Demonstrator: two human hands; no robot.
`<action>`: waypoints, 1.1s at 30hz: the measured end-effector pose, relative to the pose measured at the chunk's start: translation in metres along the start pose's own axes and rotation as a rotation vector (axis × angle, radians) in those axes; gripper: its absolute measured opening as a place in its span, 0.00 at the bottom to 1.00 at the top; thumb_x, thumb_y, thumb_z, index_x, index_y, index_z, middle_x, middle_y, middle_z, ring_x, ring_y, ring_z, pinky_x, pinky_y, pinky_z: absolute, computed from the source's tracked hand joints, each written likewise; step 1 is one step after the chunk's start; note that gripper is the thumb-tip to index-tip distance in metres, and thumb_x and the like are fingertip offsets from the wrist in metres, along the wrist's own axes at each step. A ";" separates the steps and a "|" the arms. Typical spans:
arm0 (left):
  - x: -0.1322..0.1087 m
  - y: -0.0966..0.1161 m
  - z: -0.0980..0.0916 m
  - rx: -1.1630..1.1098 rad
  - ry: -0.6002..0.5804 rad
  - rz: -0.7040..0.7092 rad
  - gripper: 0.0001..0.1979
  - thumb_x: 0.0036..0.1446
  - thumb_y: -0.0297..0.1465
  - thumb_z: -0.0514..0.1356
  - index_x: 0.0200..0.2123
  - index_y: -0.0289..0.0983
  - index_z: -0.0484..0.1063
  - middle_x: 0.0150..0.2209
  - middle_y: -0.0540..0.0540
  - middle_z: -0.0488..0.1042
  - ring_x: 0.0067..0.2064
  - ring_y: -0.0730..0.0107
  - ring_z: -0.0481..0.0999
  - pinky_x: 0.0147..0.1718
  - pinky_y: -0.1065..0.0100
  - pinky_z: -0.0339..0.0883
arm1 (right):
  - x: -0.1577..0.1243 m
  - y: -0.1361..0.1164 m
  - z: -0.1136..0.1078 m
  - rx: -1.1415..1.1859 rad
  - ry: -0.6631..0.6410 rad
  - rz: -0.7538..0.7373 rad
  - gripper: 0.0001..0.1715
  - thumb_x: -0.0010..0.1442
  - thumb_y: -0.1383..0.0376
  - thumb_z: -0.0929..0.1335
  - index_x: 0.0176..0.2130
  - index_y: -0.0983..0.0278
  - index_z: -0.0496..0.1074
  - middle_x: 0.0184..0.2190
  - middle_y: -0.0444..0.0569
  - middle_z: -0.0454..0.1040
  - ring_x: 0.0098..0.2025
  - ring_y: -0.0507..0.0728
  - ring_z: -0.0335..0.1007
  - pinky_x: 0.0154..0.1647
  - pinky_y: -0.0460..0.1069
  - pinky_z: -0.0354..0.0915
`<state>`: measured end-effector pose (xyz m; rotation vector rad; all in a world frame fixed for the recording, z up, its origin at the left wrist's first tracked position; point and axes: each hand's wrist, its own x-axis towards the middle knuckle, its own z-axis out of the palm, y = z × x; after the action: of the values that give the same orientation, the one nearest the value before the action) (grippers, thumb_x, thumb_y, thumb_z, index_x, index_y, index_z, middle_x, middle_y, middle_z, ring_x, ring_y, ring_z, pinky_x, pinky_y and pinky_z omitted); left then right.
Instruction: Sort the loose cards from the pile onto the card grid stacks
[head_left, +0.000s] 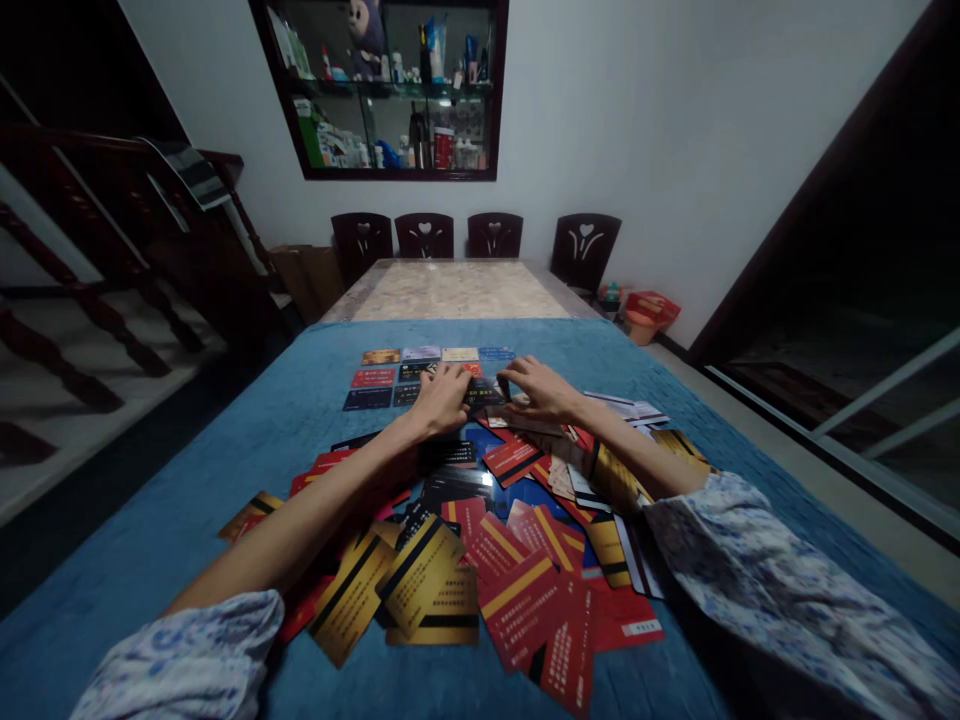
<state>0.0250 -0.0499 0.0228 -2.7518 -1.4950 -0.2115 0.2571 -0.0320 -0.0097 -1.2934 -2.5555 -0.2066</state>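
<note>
Between my two hands is a black card [487,392] with pale lettering. The fingers of my left hand [444,397] press at its left edge, while my right hand [541,390] pinches its right end. Rows of cards lie beyond and beside my left hand, among them a gold card [382,356], a red card [373,378] and a dark blue card [367,398]. Below my wrists spreads a loose, overlapping heap of cards, with red cards [517,605], gold cards [422,575] and black cards [457,488]. My left hand hides part of the rows.
A blue cloth [300,400] covers the near part of the table; the stone-patterned top [457,288] shows beyond it. Dark chairs [424,238] stand at the far end. A wall cabinet [390,175] holds bottles and a plush toy. Wooden railings [82,300] are at the left.
</note>
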 end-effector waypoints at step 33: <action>0.016 -0.119 0.001 0.104 -0.024 -0.161 0.27 0.53 0.26 0.58 0.58 0.38 0.72 0.60 0.35 0.69 0.61 0.41 0.61 0.52 0.42 0.61 | 0.122 -0.050 0.014 -0.015 -0.169 0.029 0.26 0.63 0.59 0.70 0.59 0.64 0.71 0.57 0.61 0.69 0.55 0.67 0.62 0.48 0.55 0.63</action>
<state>-0.0652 0.0285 0.0166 -2.5654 -1.6837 -0.0989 0.1449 0.0356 0.0130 -1.4075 -2.6774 -0.1147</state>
